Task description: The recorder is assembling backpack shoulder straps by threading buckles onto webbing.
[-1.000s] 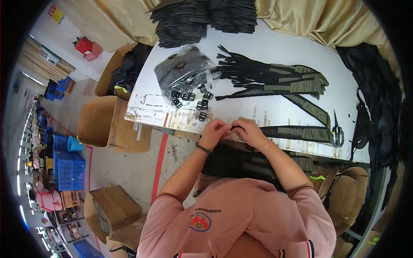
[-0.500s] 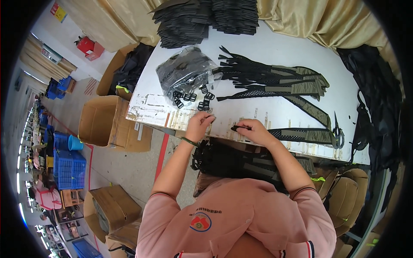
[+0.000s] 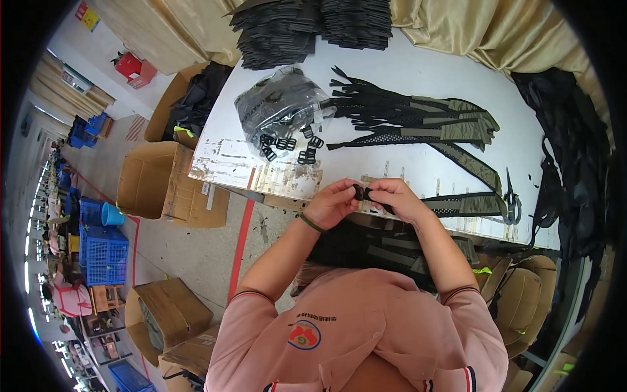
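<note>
A white table is standing at upper centre; cardboard boxes and blue crates are sitting on grey floor, left.

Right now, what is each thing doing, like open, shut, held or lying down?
Left hand: pinching the black buckle.
Right hand: gripping the black strap.
Clear plastic bag: open, buckles spilling out.
Loose buckles: lying on the table.
Cardboard box: open.
</note>
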A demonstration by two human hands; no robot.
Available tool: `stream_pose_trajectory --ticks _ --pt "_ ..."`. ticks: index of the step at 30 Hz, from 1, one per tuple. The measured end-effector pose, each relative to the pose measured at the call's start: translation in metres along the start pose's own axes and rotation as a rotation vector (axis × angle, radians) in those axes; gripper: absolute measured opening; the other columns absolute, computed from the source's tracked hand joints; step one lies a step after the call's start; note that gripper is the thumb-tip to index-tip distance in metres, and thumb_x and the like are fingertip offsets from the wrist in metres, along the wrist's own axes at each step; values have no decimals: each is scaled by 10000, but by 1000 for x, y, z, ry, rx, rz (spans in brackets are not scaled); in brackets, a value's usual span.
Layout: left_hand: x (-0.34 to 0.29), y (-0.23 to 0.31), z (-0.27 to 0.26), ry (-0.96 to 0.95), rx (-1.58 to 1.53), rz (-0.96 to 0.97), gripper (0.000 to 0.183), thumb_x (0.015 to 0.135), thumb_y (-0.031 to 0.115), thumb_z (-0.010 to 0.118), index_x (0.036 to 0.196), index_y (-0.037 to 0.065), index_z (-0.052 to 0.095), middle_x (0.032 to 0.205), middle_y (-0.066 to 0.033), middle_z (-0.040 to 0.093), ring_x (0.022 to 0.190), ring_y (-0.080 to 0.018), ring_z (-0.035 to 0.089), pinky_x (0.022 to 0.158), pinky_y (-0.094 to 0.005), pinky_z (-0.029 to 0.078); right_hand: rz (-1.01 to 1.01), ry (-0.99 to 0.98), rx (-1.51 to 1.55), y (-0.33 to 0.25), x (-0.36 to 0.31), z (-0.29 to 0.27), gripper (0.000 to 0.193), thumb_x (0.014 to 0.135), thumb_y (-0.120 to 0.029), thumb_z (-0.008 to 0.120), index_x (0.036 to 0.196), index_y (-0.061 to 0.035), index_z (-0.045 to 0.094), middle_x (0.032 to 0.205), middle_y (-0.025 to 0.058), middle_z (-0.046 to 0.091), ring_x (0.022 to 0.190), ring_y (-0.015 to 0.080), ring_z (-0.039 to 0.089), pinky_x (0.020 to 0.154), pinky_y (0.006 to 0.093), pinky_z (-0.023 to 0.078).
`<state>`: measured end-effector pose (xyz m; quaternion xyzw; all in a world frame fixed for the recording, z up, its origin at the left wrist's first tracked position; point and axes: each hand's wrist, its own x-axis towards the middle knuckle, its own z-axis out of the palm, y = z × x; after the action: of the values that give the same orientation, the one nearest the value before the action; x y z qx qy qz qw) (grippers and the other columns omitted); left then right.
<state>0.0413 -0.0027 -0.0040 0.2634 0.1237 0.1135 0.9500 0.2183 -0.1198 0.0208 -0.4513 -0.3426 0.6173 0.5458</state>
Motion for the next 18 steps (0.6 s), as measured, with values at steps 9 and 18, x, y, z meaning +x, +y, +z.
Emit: stream_pose_trajectory --ticks 9,18 --pt "3 -2 5 -28 2 -42 238 935 120 522 1153 26 543 976 -31 590 767 -82 535 681 -195 452 16 -7 -97 -5 -4 3 105 877 -104 604 916 -12 639 757 -23 581 664 49 508 616 196 420" --pt "8 -12 0 86 56 60 214 929 73 518 1135 33 562 968 -30 600 783 -81 547 668 -203 460 -178 149 -430 -7 -7 19 130 843 -29 611 963 21 619 792 20 618 712 67 544 652 201 444"
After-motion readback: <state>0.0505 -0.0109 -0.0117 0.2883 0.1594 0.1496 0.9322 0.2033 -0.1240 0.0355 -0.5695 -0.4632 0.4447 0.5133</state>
